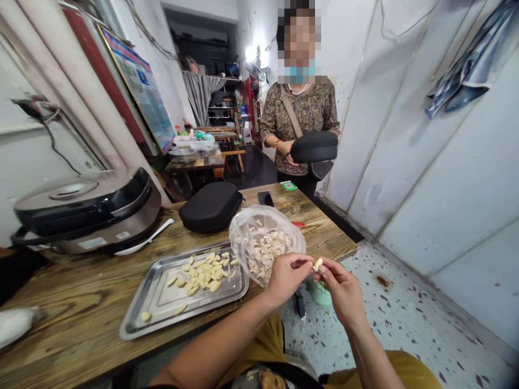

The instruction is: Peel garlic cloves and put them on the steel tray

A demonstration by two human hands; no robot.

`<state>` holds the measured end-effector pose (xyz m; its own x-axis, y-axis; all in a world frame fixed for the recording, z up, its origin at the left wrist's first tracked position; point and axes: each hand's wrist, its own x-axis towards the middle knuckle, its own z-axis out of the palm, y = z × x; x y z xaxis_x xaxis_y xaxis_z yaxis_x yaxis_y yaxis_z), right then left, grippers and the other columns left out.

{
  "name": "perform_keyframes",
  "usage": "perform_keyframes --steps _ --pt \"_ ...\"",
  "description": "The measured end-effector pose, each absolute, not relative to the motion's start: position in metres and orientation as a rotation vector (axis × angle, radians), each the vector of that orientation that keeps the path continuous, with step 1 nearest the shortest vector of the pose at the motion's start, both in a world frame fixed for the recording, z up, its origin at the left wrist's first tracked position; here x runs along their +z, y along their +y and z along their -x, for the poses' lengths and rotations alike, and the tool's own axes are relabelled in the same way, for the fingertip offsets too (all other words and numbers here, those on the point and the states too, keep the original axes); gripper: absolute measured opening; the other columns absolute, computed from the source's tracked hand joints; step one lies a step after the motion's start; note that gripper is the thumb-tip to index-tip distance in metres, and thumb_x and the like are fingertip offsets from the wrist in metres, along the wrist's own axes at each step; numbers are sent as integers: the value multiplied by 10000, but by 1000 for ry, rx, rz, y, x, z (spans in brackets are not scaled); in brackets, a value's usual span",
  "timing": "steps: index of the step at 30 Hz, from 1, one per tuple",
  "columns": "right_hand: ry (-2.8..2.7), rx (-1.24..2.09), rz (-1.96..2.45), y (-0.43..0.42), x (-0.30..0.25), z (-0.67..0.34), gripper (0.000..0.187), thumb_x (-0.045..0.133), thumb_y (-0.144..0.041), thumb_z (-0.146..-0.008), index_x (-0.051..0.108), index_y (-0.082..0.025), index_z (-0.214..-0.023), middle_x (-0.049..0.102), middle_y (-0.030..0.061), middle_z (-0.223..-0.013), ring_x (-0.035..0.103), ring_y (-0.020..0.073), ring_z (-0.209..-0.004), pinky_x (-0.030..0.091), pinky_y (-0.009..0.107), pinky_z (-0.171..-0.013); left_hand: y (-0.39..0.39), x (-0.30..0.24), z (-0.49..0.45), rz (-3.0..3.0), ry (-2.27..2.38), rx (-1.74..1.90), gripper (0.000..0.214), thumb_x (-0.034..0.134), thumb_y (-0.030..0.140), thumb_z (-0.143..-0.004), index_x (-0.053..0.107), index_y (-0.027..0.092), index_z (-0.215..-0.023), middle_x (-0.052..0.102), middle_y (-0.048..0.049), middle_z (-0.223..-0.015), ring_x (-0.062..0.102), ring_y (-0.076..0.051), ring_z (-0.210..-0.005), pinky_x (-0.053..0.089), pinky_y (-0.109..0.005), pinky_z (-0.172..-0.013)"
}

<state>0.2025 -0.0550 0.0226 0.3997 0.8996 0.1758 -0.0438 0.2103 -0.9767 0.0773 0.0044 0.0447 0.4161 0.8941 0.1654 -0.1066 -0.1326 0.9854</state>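
Observation:
A pale garlic clove (318, 264) is pinched between the thumb and fingers of my right hand (344, 292). My left hand (287, 278) is closed, its fingertips pressed at the near end of the same clove. Just behind my left hand, a clear plastic bag (239, 227) lies open on the table. Inside it is a heap of garlic cloves and papery skins (267, 248). To the left, a metal tray (141, 286) carries many peeled garlic cloves (205, 275), mostly piled toward its far right part.
On the wooden table (77, 297) are a rice cooker (81, 210), a white spoon (148, 237), a black case (211, 207) and a phone (266, 199). Beyond the table, a person (300, 113) holds another black case (314, 147). A greenish bin (320, 294) stands below my hands.

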Motion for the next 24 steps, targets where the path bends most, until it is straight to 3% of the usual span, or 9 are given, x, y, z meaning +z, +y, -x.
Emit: perform_keyframes --steps 4,9,15,20,24 --pt "-835 845 1130 -53 22 -201 278 680 -364 -702 645 -173 -901 663 28 -737 593 143 -618 506 292 -610 2 43 -79 -1316 686 958 267 666 325 -707 663 104 -856 695 -68 -737 643 -147 -635 536 -257 -619" --pt "-830 758 1136 -52 22 -197 260 673 -346 -716 616 -174 -902 668 52 -850 617 176 -776 507 321 -730 -5 39 -83 -1506 716 1028 357 712 309 -670 650 138 -976 694 -55 -805 641 -152 -715 533 -251 -673" --pt "-921 730 1184 -58 25 -195 255 629 -371 -755 604 -171 -912 616 22 -727 527 126 -582 478 263 -561 -4 32 -85 -1571 733 1144 258 594 297 -783 674 159 -985 699 -71 -871 643 -141 -691 534 -236 -632" --pt "-990 735 1215 -63 28 -197 291 611 -400 -765 604 -173 -947 602 14 -689 532 132 -570 477 269 -555 -2 38 -79 -1699 697 1212 153 621 273 -765 714 169 -828 698 -62 -793 630 -152 -732 508 -245 -680" --pt "-1057 767 1230 -67 30 -198 283 589 -379 -792 617 -168 -978 576 -11 -589 526 127 -524 471 269 -542 -6 37 -77 -1617 699 1127 162 607 291 -770 691 152 -762 649 -29 -649 575 -121 -589 461 -226 -570"
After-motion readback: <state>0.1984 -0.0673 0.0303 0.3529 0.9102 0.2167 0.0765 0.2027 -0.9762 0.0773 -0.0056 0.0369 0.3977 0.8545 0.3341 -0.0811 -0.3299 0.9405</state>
